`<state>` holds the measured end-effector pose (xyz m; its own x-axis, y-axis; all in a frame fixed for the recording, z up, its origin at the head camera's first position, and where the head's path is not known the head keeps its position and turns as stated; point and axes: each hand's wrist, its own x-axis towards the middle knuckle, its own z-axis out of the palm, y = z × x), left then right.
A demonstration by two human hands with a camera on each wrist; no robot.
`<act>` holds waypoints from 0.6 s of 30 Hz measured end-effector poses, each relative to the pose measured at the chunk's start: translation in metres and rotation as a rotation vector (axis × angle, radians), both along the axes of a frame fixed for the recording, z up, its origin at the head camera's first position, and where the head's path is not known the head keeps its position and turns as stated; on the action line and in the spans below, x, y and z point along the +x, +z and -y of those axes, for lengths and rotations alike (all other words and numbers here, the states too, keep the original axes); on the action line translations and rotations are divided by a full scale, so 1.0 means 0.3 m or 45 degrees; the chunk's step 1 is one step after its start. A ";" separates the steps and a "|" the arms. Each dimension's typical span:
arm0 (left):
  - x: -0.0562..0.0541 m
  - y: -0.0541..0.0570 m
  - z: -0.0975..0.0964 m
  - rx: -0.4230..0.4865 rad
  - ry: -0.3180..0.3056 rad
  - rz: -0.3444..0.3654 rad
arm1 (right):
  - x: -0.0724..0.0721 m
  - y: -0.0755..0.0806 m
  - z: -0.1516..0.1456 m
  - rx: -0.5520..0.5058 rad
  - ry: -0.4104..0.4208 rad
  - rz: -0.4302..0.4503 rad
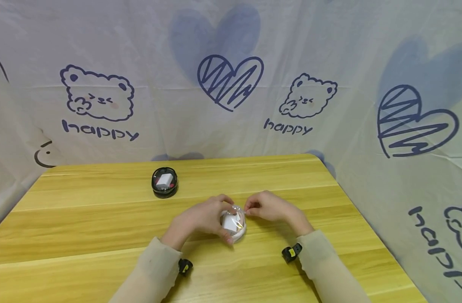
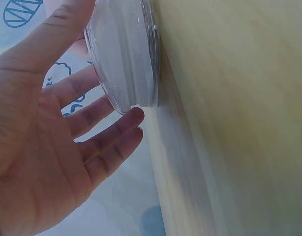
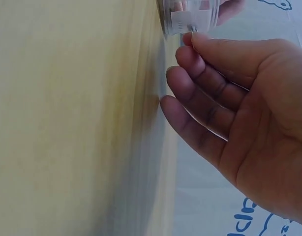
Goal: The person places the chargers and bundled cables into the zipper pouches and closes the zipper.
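A round, clear zip case (image 1: 236,235) stands on the wooden table with a white charger plug (image 1: 229,223) and what looks like a white cable inside. My left hand (image 1: 204,216) holds the case from its left side, thumb at the near edge and fingers at the far edge. In the left wrist view, a pale zip (image 2: 127,64) runs along the case's side wall. At the case's right edge, my right hand (image 1: 272,206) pinches the small zip pull (image 3: 193,29) between thumb and index finger. Its other fingers are loosely bent.
Farther back and to the left sits a second round case (image 1: 164,183), black-edged with a clear top and a white block inside. Behind the wooden table (image 1: 83,219) hangs a pale curtain (image 1: 166,105) printed with hearts and bears. Each wrist wears a black strap.
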<state>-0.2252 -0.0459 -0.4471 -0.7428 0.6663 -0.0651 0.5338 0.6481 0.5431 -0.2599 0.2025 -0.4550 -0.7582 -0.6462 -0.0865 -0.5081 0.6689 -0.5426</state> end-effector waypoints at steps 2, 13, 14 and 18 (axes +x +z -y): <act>-0.004 -0.001 0.002 0.004 -0.004 0.001 | 0.001 0.001 0.002 -0.017 -0.007 0.008; -0.007 0.007 0.021 0.057 0.002 0.090 | 0.026 0.036 0.002 -0.135 0.070 0.264; -0.008 0.008 0.023 0.061 0.009 0.093 | 0.029 0.038 0.008 -0.140 0.076 0.293; -0.012 0.013 0.026 0.077 0.045 0.105 | 0.033 0.032 0.033 -0.158 0.062 0.325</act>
